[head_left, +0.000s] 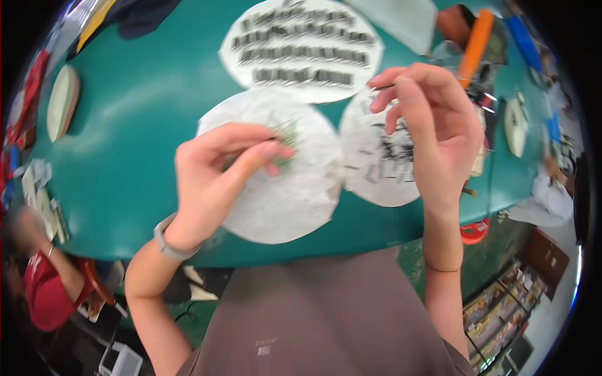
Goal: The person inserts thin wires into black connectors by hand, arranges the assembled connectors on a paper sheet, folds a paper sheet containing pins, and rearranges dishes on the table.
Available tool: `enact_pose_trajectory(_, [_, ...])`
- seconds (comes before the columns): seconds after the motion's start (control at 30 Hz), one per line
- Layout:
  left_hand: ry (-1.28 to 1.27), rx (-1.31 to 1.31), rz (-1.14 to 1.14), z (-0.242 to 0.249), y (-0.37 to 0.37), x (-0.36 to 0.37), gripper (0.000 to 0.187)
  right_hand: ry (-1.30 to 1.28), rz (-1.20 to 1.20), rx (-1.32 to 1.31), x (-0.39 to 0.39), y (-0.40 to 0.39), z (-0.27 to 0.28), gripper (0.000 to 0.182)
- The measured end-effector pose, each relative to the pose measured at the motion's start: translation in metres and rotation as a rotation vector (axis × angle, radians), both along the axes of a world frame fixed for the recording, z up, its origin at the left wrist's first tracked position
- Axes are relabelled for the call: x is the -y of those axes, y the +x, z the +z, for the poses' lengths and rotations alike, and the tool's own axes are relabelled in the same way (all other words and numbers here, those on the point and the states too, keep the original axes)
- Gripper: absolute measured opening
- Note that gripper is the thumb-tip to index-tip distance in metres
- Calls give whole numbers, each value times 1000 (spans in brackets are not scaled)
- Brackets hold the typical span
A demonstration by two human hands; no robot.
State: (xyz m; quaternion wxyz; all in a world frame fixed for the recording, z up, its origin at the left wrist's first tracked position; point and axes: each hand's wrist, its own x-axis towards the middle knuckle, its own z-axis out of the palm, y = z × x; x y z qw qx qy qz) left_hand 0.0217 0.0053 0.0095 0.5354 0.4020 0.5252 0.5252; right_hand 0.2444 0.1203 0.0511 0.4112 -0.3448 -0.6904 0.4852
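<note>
My left hand (216, 169) is over the left white round sheet (276, 219), thumb and forefinger pinched on a tiny dark piece that is mostly hidden. Just beyond those fingertips lies a small heap of thin green pieces (287, 135). Held higher, above the right white round sheet (389, 191), my right hand (439, 119) pinches a small dark strip (384, 88) between thumb and finger. Loose black strips (395, 147) are scattered on that sheet, partly behind this hand. On the far white round sheet (301, 94), many small dark strips (304, 55) lie in rows.
All three sheets rest on a green table (125, 188). An oval pale object (63, 103) lies at the left. Orange-handled tool (476, 47), containers and other items crowd the right back. A person in a red shirt (53, 288) sits at the lower left.
</note>
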Motion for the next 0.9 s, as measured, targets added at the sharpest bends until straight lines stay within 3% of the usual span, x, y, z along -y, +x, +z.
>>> enact_pose_trajectory(0.03, [12, -11, 1, -1, -1, 1, 12, 55, -94, -45, -10, 14, 7, 13])
enact_pose_trajectory(0.1, [32, 10, -18, -2, 0, -1, 12, 249, -270, 140, -40, 48, 21, 17])
enact_pose_trajectory(0.2, [31, 6, -20, -2, -1, 0, 11, 287, -380, 343, -87, 77, 27, 19])
enact_pose_trajectory(0.3, [47, -4, -9, 0, 0, 0, 12, 464, -400, 576, -114, 96, 17, 19])
enact_pose_trajectory(0.5, [43, 16, 26, -3, -2, -1, 12, 329, -347, 647, -122, 118, 6, 18])
enact_pose_trajectory(0.9, [45, 16, 22, -4, -6, 0, 12, 400, -312, 754, -129, 125, 5, 17])
